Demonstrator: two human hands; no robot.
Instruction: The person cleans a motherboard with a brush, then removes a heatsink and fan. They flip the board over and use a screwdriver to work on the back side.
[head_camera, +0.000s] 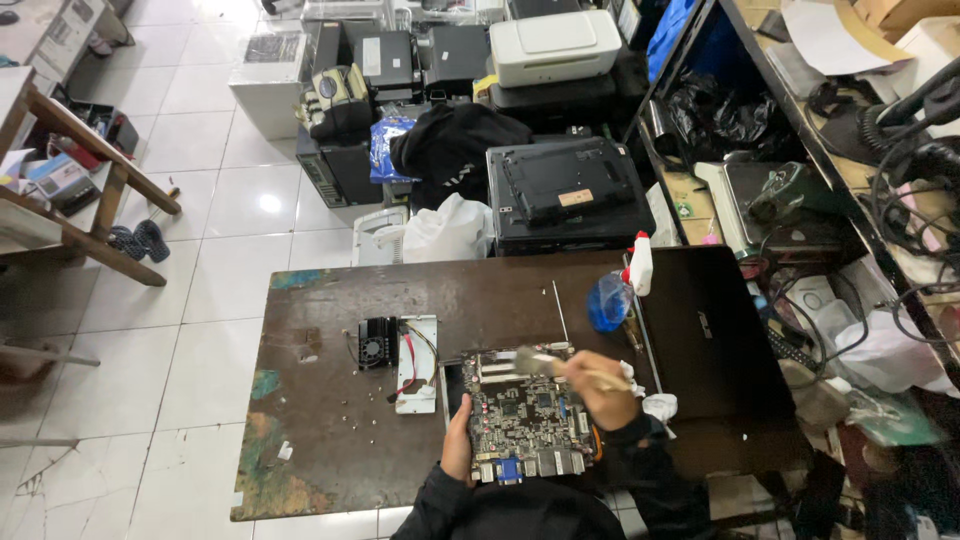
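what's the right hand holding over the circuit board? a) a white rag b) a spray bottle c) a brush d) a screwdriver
c: the right hand grips a brush by its pale handle, with the bristle end over the top edge of the circuit board. The left hand steadies the board's left edge, and the spray bottle stands untouched on the table behind.
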